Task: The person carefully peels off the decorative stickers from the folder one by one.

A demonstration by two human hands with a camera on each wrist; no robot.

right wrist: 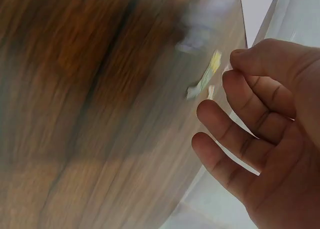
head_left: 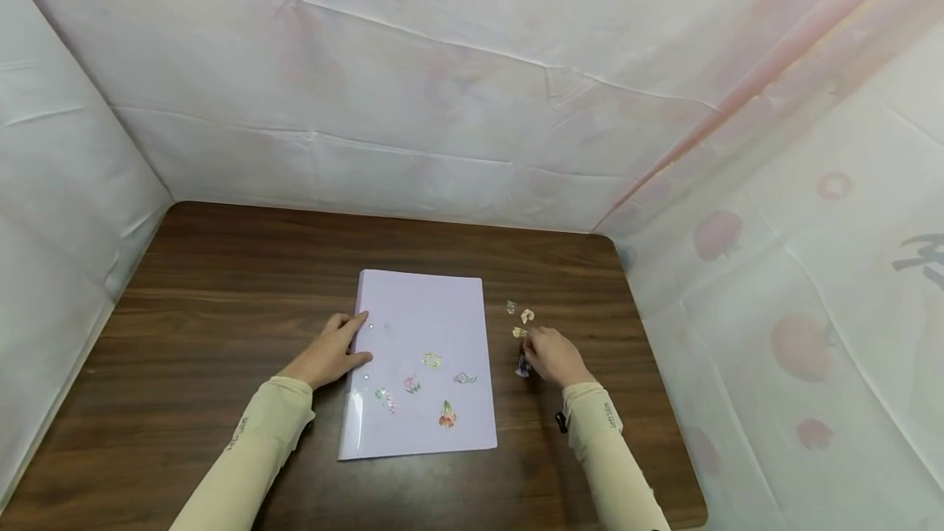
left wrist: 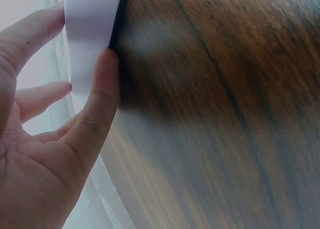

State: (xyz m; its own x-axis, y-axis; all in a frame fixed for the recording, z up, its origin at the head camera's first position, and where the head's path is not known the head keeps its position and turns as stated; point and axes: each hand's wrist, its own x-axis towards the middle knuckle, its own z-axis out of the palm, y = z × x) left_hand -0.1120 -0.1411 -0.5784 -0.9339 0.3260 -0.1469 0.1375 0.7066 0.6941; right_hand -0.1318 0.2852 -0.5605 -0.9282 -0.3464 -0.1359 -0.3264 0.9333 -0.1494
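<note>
A pale purple ring binder lies flat on the table, with several flower stickers on its cover, among them a red-orange one and a yellow wreath. My left hand rests at the binder's spine, fingers spread and fairly straight; in the left wrist view the thumb touches the spine's lower edge. Right of the binder, my right hand is over loose stickers, beside a dark purple one and a yellowish one. Thumb and index tips nearly meet; whether anything is between them is unclear.
Beyond my right hand lie a cream sticker and a small greenish one. The dark wooden table extends around the binder. Pale curtains hang behind it and along both sides.
</note>
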